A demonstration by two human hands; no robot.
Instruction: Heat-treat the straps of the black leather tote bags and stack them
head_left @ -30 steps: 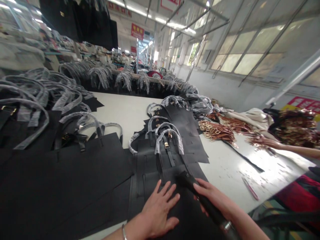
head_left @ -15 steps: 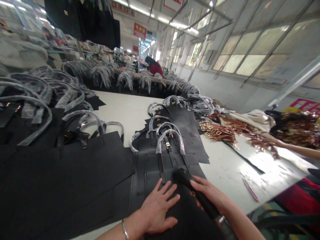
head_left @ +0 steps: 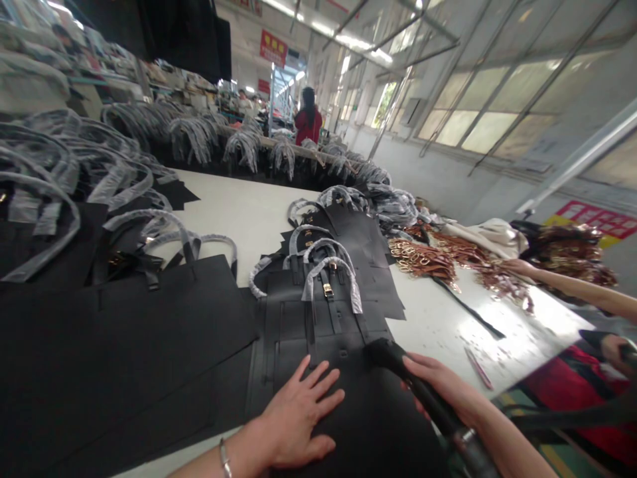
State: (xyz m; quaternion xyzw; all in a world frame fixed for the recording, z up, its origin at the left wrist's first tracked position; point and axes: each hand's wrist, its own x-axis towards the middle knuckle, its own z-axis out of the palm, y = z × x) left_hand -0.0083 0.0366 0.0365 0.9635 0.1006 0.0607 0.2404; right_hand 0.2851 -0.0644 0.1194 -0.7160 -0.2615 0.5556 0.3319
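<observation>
My left hand [head_left: 298, 418] lies flat with fingers spread on a black leather bag panel [head_left: 363, 392]. My right hand [head_left: 442, 385] is wrapped round a black wand-like tool [head_left: 423, 388] with a broad head and a metal collar at its lower end. The tool's head rests at or just over the panel, by the base of a strap; I cannot tell if it touches. Above my hands, a plastic-wrapped bag handle [head_left: 331, 265] arches over the stacked panels, with a gold buckle [head_left: 328, 290] on a strap between its ends.
More black panels [head_left: 149, 352] with wrapped handles lie at left. Brown straps with gold hooks [head_left: 428, 259] are heaped on the white table [head_left: 423, 325] at right, near a pink pen-like item [head_left: 478, 368]. Another person's arm [head_left: 572, 282] reaches in there. A person in red [head_left: 308, 123] stands behind.
The tool's head has moved right, from the left strap's side to the right strap's base. My left hand stays flat. The person behind has straightened up, and the view has shifted slightly.
</observation>
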